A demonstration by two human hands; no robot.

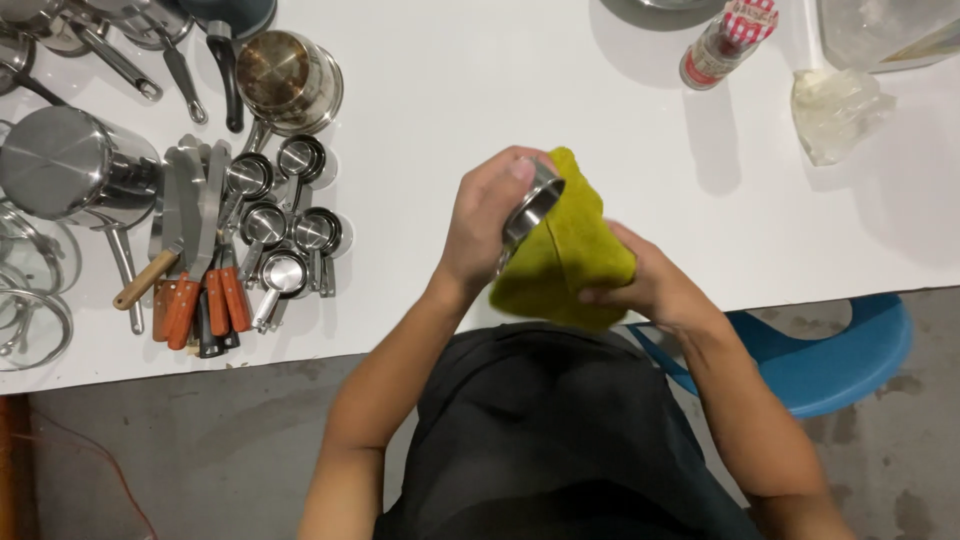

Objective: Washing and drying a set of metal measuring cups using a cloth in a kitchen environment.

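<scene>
Gripped steel cup (530, 210) in left hand (480, 225) fingers, right hand (650, 285) clutching green cloth (560, 260); risked cup slipping onto desk (450, 90) if grip loosened.

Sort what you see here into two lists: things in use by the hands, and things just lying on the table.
In use:
left hand
right hand
small steel cup
green cloth

Lying about:
measuring cups
wooden-handled knives
steel pots
copper-toned pot
glass lids
jar with checked lid
clear plastic bag
blue chair
</scene>
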